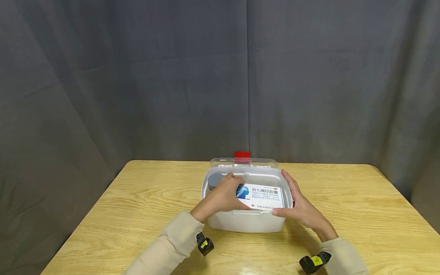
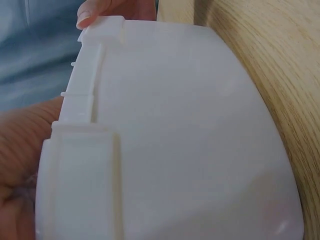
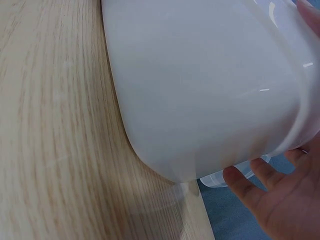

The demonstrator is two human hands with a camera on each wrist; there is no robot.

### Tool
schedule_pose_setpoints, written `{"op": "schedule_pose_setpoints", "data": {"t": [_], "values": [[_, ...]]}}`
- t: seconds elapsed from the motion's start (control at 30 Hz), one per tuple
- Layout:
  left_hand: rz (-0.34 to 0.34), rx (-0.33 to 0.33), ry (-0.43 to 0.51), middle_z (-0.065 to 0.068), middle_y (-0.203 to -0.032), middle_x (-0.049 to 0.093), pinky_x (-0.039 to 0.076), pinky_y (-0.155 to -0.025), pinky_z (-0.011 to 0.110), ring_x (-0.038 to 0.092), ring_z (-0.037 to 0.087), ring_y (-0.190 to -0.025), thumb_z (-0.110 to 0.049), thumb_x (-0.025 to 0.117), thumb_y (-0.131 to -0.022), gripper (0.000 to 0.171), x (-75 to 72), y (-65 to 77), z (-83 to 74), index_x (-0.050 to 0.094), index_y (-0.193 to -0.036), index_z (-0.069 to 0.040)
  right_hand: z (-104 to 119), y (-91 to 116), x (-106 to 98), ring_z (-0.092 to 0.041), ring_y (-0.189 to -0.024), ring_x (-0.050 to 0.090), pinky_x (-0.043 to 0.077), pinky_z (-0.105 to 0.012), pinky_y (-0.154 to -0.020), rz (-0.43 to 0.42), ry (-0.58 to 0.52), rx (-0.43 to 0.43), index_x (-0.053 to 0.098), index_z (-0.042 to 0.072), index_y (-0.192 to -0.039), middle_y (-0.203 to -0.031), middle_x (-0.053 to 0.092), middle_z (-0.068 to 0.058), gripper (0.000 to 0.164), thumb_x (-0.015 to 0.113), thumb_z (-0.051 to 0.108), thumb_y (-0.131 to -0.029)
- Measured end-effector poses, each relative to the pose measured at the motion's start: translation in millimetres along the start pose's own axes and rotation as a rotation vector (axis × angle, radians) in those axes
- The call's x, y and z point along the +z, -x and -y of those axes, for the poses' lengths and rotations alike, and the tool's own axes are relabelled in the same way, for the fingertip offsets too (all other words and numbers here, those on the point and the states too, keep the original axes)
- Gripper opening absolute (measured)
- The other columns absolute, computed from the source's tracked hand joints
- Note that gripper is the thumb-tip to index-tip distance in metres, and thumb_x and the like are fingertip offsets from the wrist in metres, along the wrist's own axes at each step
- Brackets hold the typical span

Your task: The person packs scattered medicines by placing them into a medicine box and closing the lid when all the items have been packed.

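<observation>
A white plastic storage box [image 1: 245, 224] stands on the table with its clear lid [image 1: 225, 162] swung back behind it. Inside lies a white medicine carton [image 1: 264, 196] printed with a blue head and Chinese characters. My left hand [image 1: 221, 195] reaches over the front rim and holds the carton's left end, thumb at its near edge. Left of that hand, a grey round-topped container [image 1: 214, 179] is partly hidden. My right hand [image 1: 303, 209] grips the box's right end, thumb on the front rim; its fingers [image 3: 242, 185] spread along the outer wall in the right wrist view.
A red latch [image 1: 242, 156] sits on the raised lid. The wooden table [image 1: 144, 206] extends to both sides of the box, with a grey curtain [image 1: 165, 88] hanging behind its far edge. Each sleeve carries a black wrist camera [image 1: 205, 244].
</observation>
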State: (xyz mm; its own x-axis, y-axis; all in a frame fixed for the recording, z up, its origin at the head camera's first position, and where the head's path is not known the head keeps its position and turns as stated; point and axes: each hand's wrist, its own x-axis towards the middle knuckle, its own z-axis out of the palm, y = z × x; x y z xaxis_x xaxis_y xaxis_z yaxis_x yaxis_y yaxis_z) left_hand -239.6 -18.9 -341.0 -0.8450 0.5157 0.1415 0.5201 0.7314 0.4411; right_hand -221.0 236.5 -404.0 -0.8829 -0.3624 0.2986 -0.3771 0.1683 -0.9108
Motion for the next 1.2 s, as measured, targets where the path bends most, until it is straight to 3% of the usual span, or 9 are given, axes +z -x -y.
{"op": "schedule_pose_setpoints", "data": {"t": [0.33,0.5,0.57,0.67,0.8,0.9,0.97,1.07,1.2], "values": [[0.044,-0.032,0.001,0.004,-0.097,0.057,0.042,-0.074,0.028,0.048,0.017,-0.093,-0.034,0.089,-0.069,0.065,-5.0,-1.5,1.0,0.063,-0.118,-0.001,1,-5,-2,-0.042,-0.128,0.030,0.037,-0.059,-0.096,0.023,0.020,0.019,0.001,0.019,-0.157,-0.152,0.014,-0.020,0.115,0.082,0.010,-0.076],[0.078,-0.032,0.086,0.004,-0.097,0.062,0.044,-0.070,0.026,0.051,0.014,-0.085,-0.038,0.087,-0.071,0.070,-12.9,-4.0,3.2,0.062,-0.125,-0.001,4,-7,-10,-0.043,-0.124,0.036,0.045,-0.045,-0.092,0.062,-0.003,0.044,-0.003,0.019,-0.157,-0.147,0.023,-0.027,0.115,0.080,0.009,-0.078],[0.070,-0.025,0.133,0.007,-0.099,0.064,0.046,-0.067,0.025,0.055,0.014,-0.083,-0.039,0.085,-0.074,0.071,-18.2,-4.2,5.1,0.060,-0.128,0.000,5,-6,-15,-0.047,-0.127,0.034,0.045,-0.042,-0.093,0.078,-0.019,0.038,-0.004,0.015,-0.156,-0.152,0.017,-0.027,0.109,0.076,0.008,-0.082],[-0.012,-0.018,0.212,0.010,-0.098,0.065,0.051,-0.067,0.026,0.061,0.017,-0.083,-0.036,0.080,-0.080,0.060,-30.3,-4.3,11.8,0.063,-0.126,0.000,7,-7,-26,-0.049,-0.133,0.030,0.044,-0.035,-0.095,0.059,-0.013,0.039,0.001,0.009,-0.156,-0.156,0.015,-0.024,0.091,0.065,0.009,-0.093],[-0.264,-0.014,0.287,0.006,-0.092,0.067,0.052,-0.068,0.028,0.062,0.018,-0.081,-0.025,0.075,-0.086,0.037,-49.3,-6.2,32.5,0.069,-0.115,-0.003,8,-19,-41,-0.041,-0.136,0.030,0.044,-0.030,-0.097,-0.067,-0.012,0.109,0.016,0.003,-0.154,-0.154,0.023,-0.021,0.069,0.055,0.021,-0.101],[-0.447,-0.058,0.338,0.003,-0.083,0.065,0.049,-0.064,0.029,0.060,0.018,-0.075,-0.020,0.072,-0.088,0.029,-57.8,-10.0,54.4,0.072,-0.110,-0.003,8,-32,-53,-0.037,-0.136,0.032,0.045,-0.029,-0.097,-0.143,-0.052,0.197,0.020,-0.003,-0.151,-0.151,0.028,-0.023,0.067,0.051,0.029,-0.102],[-0.521,-0.107,0.375,0.005,-0.086,0.067,0.050,-0.067,0.031,0.062,0.020,-0.078,-0.019,0.071,-0.088,0.028,-59.5,-12.6,68.3,0.071,-0.111,-0.002,7,-41,-58,-0.039,-0.137,0.029,0.043,-0.033,-0.100,-0.161,-0.073,0.254,0.018,-0.006,-0.151,-0.151,0.025,-0.026,0.069,0.049,0.032,-0.103],[-0.546,-0.193,0.463,0.010,-0.097,0.069,0.053,-0.075,0.035,0.065,0.024,-0.087,-0.018,0.069,-0.090,0.031,-56.9,-19.4,85.1,0.069,-0.115,-0.001,4,-56,-64,-0.043,-0.139,0.022,0.036,-0.043,-0.107,-0.157,-0.130,0.339,0.012,-0.008,-0.151,-0.153,0.018,-0.028,0.070,0.045,0.032,-0.104],[-0.427,-0.308,0.705,0.019,-0.116,0.061,0.051,-0.090,0.038,0.061,0.033,-0.105,-0.016,0.065,-0.092,0.041,-45.2,-31.8,98.3,0.058,-0.127,0.005,-3,-73,-65,-0.044,-0.139,0.020,0.027,-0.051,-0.110,-0.162,-0.235,0.464,0.004,-0.006,-0.152,-0.154,0.011,-0.029,0.073,0.043,0.032,-0.103]]}}
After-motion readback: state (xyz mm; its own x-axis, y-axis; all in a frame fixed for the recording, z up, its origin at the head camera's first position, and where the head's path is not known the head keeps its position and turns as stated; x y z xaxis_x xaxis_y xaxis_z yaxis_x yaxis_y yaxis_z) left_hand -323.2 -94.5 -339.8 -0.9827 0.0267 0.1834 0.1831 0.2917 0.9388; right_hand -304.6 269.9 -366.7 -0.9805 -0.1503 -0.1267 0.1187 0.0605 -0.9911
